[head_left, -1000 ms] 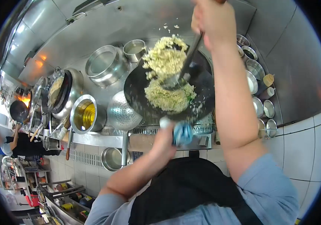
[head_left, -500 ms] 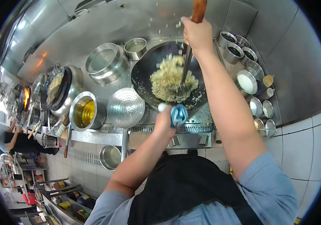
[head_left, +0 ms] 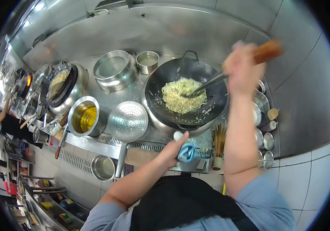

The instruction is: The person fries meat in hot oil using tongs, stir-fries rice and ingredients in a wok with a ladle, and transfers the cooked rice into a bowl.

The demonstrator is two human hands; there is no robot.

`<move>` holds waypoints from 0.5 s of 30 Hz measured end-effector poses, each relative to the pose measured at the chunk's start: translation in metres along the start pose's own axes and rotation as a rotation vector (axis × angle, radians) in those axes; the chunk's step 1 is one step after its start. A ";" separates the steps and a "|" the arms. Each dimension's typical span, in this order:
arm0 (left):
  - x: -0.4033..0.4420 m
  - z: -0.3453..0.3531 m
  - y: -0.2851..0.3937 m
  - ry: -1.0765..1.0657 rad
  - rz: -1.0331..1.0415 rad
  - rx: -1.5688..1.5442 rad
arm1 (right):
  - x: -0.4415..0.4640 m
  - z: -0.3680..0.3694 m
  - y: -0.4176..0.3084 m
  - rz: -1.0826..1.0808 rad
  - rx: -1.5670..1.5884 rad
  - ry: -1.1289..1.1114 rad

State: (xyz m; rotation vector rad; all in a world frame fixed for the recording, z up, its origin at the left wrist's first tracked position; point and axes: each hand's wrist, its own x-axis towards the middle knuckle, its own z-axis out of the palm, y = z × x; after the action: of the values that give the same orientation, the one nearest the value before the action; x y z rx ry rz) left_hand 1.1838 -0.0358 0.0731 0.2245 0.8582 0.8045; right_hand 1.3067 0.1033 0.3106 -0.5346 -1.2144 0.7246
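Note:
A black wok point(head_left: 215, 102) sits on the stove with fried rice point(head_left: 182, 106) heaped in its middle, pale yellow with green bits. My right hand point(head_left: 244, 69), blurred by motion, is closed around the wooden handle of a long metal ladle point(head_left: 215, 80). The ladle's head is partly buried in the rice. Just below the wok's near handle, my left hand point(head_left: 171, 151) is closed on a folded blue cloth point(head_left: 186, 152). A small white thing point(head_left: 178, 135) shows by its thumb; I cannot make out what it is.
Left of the wok are a perforated strainer point(head_left: 127, 121), a pot of yellow oil point(head_left: 88, 117) and a lidded-looking steel pot point(head_left: 115, 71). Skewers point(head_left: 218, 140) stand in a holder at the front. Seasoning tins point(head_left: 261, 102) line the right side. Another person point(head_left: 13, 123) works far left.
Rice grains that were flying above the wok have come down. My right hand has swung right and lowered the ladle's handle to a flatter slant. The camera view has shifted.

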 end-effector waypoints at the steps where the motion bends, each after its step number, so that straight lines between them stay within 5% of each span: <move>1: -0.006 -0.004 -0.008 -0.022 -0.014 -0.007 | -0.018 0.002 0.051 0.216 -0.072 0.148; 2: -0.010 -0.007 -0.015 -0.046 -0.026 -0.011 | -0.034 -0.028 0.122 0.236 -0.097 -0.067; 4: -0.022 -0.010 -0.021 0.025 -0.020 0.002 | -0.015 -0.018 0.102 0.361 -0.018 -0.151; 8: -0.039 -0.018 -0.023 0.045 -0.013 -0.011 | -0.003 -0.006 0.057 0.323 0.042 -0.226; 10: -0.036 -0.022 -0.029 0.091 0.001 -0.047 | -0.026 -0.013 0.084 0.147 0.168 -0.007; 11: -0.038 -0.024 -0.033 0.095 -0.023 -0.023 | -0.037 -0.016 0.122 0.154 -0.062 0.024; 12: -0.037 -0.024 -0.030 0.095 -0.034 0.004 | -0.031 -0.019 0.137 0.278 0.143 -0.011; 15: -0.040 -0.027 -0.037 0.094 0.016 0.020 | 0.022 0.008 0.088 0.398 -0.008 -0.129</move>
State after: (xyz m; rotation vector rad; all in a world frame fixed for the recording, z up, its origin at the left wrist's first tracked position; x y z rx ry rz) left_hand 1.1686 -0.0930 0.0613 0.2125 0.9544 0.8268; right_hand 1.2847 0.1782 0.2642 -0.7573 -1.2441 1.1045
